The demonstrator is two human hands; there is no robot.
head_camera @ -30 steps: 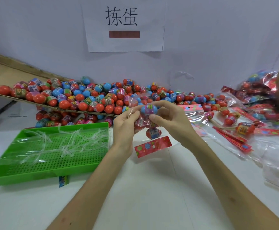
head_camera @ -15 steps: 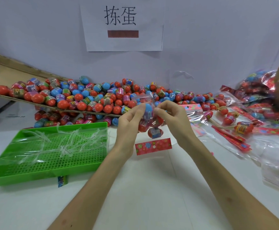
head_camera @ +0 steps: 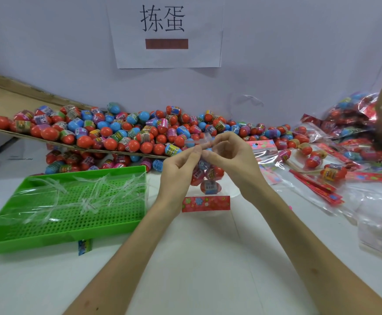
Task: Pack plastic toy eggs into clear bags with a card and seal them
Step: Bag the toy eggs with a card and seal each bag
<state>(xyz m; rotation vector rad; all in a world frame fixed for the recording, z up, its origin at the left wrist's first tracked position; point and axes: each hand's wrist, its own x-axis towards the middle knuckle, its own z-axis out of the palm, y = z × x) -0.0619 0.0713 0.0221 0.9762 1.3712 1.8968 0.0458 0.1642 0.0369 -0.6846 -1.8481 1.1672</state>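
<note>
A clear bag [head_camera: 208, 178] hangs between my hands above the white table, with several toy eggs inside and a red flowered card [head_camera: 206, 203] at its bottom end. My left hand [head_camera: 178, 171] and my right hand [head_camera: 233, 160] both pinch the bag's top edge, fingertips close together. A clear strip [head_camera: 199, 140] sticks up from my right fingers. A big pile of red and blue eggs [head_camera: 117, 130] lies behind on a cardboard sheet and on the table.
A green perforated tray [head_camera: 67, 226] with several clear strips sits at the left. Packed bags [head_camera: 349, 123], loose cards [head_camera: 317, 187] and empty clear bags [head_camera: 381, 221] lie at the right. A paper sign [head_camera: 165, 30] hangs on the wall.
The blue egg that sat at the bag's mouth has dropped inside. Both hands have moved from holding the mouth open to pinching the top edge together.
</note>
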